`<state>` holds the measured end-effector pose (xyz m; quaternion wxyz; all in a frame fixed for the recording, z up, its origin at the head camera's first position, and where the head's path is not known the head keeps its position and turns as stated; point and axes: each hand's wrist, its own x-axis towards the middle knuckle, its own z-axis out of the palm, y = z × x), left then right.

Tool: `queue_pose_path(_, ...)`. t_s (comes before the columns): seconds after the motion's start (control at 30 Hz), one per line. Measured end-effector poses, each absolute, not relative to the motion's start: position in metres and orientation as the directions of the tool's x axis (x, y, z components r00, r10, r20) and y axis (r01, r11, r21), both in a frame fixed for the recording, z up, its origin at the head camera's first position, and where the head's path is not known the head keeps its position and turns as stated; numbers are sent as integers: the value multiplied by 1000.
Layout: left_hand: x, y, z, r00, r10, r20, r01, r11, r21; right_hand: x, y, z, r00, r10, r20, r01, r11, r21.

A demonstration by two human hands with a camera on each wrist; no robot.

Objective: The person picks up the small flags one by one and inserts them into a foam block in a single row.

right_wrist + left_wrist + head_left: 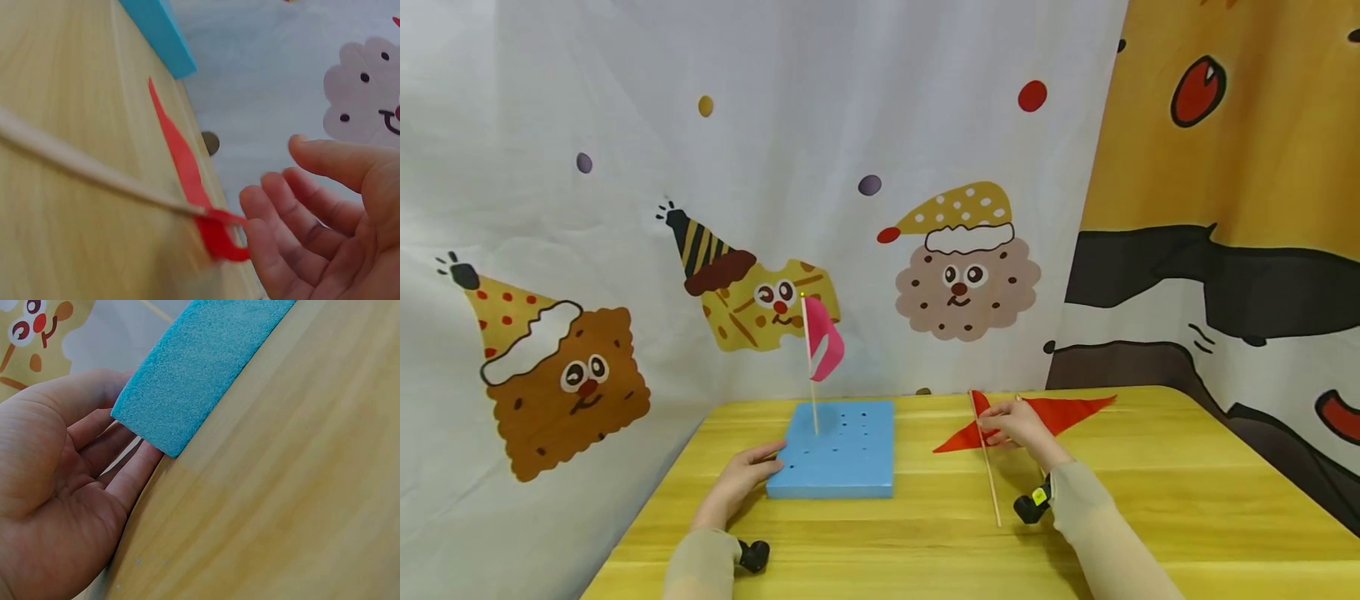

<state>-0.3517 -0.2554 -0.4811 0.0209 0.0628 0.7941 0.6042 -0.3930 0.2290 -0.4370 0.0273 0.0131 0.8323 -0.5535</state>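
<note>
My left hand (pixel 747 477) is at the left side of a light blue foam block (pixel 850 467), fingers fairly straight, fingertips touching its edge. In the left wrist view the block's side face (pixel 187 381) meets the fingertips. A pink flag (pixel 831 358) on a thin stick stands upright in the block, among several small holes. At the right, my right hand (pixel 1018 423) is over red triangular flags. Its thumb is apart from loosely bent fingers. A wooden stick (pixel 990 483) with a red flag (pixel 958 439) is right at its fingertips. Another red flag (pixel 1071 410) extends behind the hand.
The block and flags are on a yellow wood-grain table (pixel 940 558). A white curtain (pixel 865 83) with cartoon biscuit figures hangs just behind the table's far edge. Black wrist cameras (pixel 1032 504) are worn at both sleeves.
</note>
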Motion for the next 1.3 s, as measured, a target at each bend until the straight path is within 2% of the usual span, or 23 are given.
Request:
queue_pose_path(0.5,-353,-257,-489,-993,112,28,58,266,962,-383,235,-458,-996,23,-82,82,531,-843)
queue_pose_path(0.93,-352,-257,-485,-994,104,23,51,276,960,-380,223,-465,-999,-21,-49,20,699,-715)
queue_pose_path(1.3,-355,-257,-483,-993,114,27,58,279,958,-381,226,-462,-999,-6,-48,30,690,-723)
